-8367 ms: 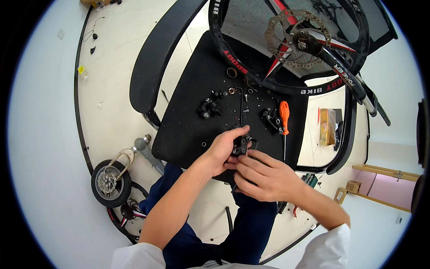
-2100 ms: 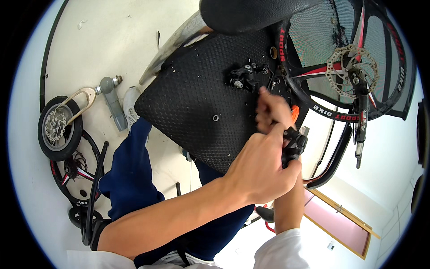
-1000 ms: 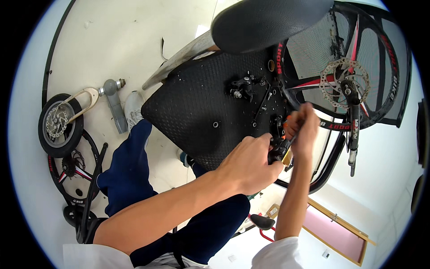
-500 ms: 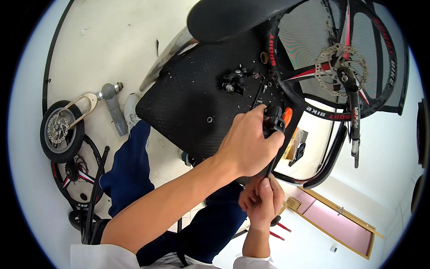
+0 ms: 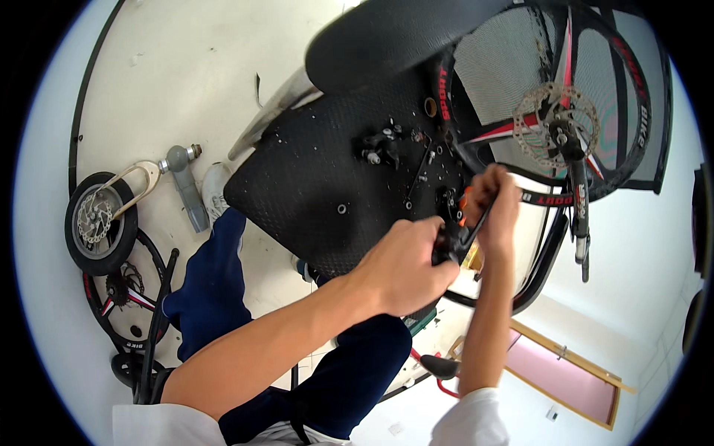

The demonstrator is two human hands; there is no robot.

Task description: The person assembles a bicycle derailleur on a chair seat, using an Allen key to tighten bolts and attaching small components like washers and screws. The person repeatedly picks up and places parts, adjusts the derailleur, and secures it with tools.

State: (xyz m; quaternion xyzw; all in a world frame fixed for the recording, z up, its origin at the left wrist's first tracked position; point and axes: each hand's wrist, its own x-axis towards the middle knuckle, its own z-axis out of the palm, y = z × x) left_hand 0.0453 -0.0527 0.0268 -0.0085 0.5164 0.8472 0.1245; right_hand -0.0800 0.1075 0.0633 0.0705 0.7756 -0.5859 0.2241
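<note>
A person seated over a black perforated mat (image 5: 312, 193) works on a small black bicycle part (image 5: 448, 244) held at the mat's right edge, just above the knee. The left hand (image 5: 405, 267) is closed around the part, fingers wrapped over its near side so that only its dark top shows; its exact shape cannot be made out. The right hand (image 5: 494, 208) is closed on a slim black tool (image 5: 476, 223) whose tip meets the part from above, with an orange-handled screwdriver (image 5: 464, 207) lying partly hidden behind the fingers. Farther up the mat, near its top edge, lie a cluster of black components (image 5: 379, 141), a thin rod (image 5: 419, 175), scattered small screws and a lone washer (image 5: 342, 209) near the mat's middle. A black bicycle wheel (image 5: 550, 111) with red spokes and a silver brake disc (image 5: 554, 123) rests over the mat's upper right corner, close behind the right hand, and a broad black curved panel (image 5: 394, 33) overhangs the top. On the pale floor to the left stand a small wheel with a beige fork (image 5: 100, 223), a grey cylindrical piece (image 5: 186, 189) and a second spoked wheel (image 5: 126, 293). The person's dark blue trousers (image 5: 216, 275) fill the space under the mat.
</note>
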